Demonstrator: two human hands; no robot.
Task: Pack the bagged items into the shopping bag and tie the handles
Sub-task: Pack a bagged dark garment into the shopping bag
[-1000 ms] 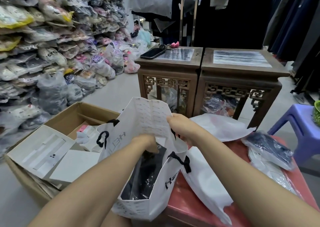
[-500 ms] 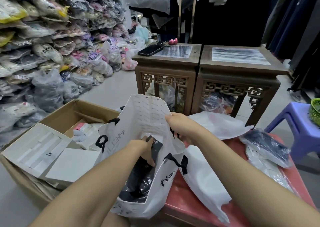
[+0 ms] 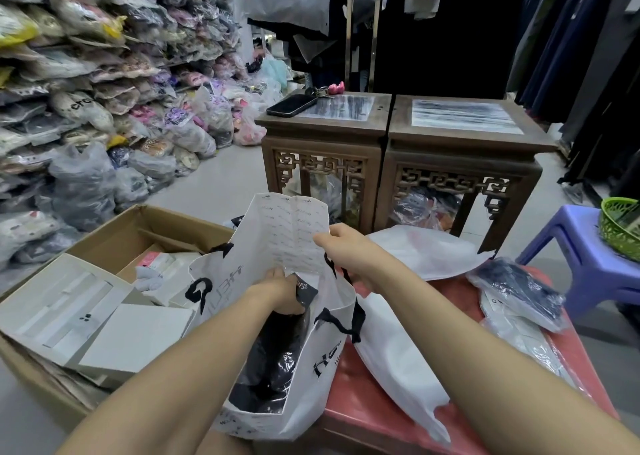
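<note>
At the red table, my left hand grips the dark bagged item inside the shopping bag; my right hand pinches its rim.

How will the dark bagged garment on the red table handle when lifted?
Probably floppy: the dark bagged garment drapes over the packets beneath it. Its glossy, crinkled wrap looks slippery. Being thin soft cloth, likely light.
</note>
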